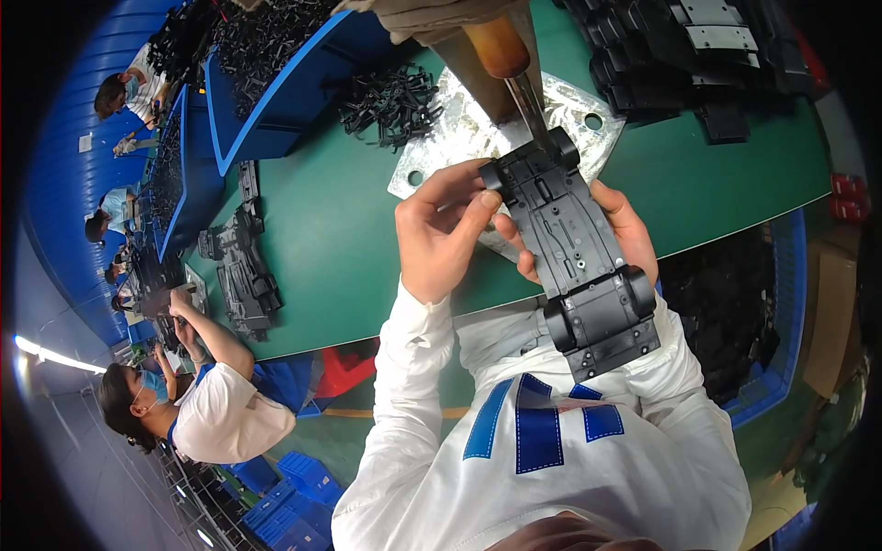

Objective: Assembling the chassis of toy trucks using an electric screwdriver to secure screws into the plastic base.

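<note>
Black chassis (pixel 571 241) lengthwise away, tilt unclear

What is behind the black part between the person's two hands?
Around its edges show the silver plate, the green table and, at its lower end, the white clothing. The black part covers its own far side and some of the right hand.

Behind the held part (pixel 571 243), a plate (pixel 464 119) lies right of loose pieces (pixel 390 106).

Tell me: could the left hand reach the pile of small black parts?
Probably yes, once off the black chassis: only metal plate and tabletop lie between the left hand and the pile.
</note>
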Action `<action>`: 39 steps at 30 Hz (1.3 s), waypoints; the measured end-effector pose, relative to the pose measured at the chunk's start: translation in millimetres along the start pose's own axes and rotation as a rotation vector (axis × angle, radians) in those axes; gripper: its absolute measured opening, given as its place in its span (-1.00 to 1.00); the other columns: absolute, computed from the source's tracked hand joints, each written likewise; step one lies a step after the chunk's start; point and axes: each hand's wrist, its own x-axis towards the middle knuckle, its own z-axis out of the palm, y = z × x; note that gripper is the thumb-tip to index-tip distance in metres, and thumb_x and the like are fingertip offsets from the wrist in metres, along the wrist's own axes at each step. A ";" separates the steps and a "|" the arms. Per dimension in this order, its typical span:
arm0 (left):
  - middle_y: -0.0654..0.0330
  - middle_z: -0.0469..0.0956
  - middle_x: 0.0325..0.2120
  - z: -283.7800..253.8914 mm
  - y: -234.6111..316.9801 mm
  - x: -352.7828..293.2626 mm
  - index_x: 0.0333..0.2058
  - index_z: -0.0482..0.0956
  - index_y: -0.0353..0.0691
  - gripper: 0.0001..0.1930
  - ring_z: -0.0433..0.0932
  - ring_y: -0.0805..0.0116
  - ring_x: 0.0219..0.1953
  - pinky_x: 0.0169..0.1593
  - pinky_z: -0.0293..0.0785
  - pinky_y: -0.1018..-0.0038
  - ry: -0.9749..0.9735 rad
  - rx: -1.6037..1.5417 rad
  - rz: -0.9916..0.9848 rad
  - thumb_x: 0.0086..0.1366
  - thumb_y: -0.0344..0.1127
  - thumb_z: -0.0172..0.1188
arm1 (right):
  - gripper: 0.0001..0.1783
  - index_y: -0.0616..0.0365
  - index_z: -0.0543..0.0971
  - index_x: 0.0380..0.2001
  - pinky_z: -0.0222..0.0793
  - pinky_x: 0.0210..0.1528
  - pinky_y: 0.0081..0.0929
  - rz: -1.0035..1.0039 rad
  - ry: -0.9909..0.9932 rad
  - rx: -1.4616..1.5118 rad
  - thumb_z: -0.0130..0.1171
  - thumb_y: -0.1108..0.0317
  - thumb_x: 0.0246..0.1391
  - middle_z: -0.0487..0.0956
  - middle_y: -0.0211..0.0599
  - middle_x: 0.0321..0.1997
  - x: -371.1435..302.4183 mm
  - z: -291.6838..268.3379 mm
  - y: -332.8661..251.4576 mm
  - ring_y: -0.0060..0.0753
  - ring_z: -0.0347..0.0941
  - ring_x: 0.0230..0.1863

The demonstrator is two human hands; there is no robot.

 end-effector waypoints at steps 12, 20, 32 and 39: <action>0.13 0.62 -0.25 -2.9 -7.4 0.9 0.01 0.62 -0.41 -0.63 0.61 0.47 -0.26 -0.11 0.55 0.54 0.057 0.051 0.043 0.22 -0.47 0.38 | -0.27 0.29 0.13 0.44 0.31 0.37 0.23 -0.089 0.150 -0.115 -0.35 -0.08 0.50 0.23 0.25 0.43 -8.3 10.2 4.9 0.26 0.13 0.48; 0.13 0.62 -0.26 -4.9 -7.4 3.7 0.01 0.62 -0.43 -0.63 0.62 0.47 -0.25 -0.09 0.55 0.52 0.053 0.070 0.015 0.22 -0.48 0.37 | -0.31 0.32 0.17 0.41 0.47 0.23 0.03 -0.061 0.151 -0.062 -0.32 -0.04 0.51 0.29 0.28 0.37 -7.6 4.2 0.6 0.16 0.25 0.41; 0.11 0.62 -0.26 -1.0 -2.8 5.7 0.03 0.56 -0.52 -0.67 0.63 0.41 -0.29 -0.15 0.57 0.46 0.053 -0.041 0.097 0.29 -0.57 0.26 | -0.33 0.33 0.21 0.38 0.52 0.17 -0.10 -0.067 0.122 -0.062 -0.30 -0.03 0.51 0.35 0.32 0.29 -3.6 14.8 4.4 0.10 0.45 0.18; 0.08 0.64 -0.34 3.3 1.6 6.0 0.00 0.59 -0.50 -0.69 0.59 0.43 -0.43 -0.27 0.50 0.54 0.065 -0.050 0.114 0.33 -0.44 0.22 | -0.33 0.34 0.22 0.37 0.52 0.16 -0.09 -0.021 0.091 -0.044 -0.33 -0.03 0.51 0.38 0.32 0.27 -3.7 15.9 2.5 0.12 0.46 0.19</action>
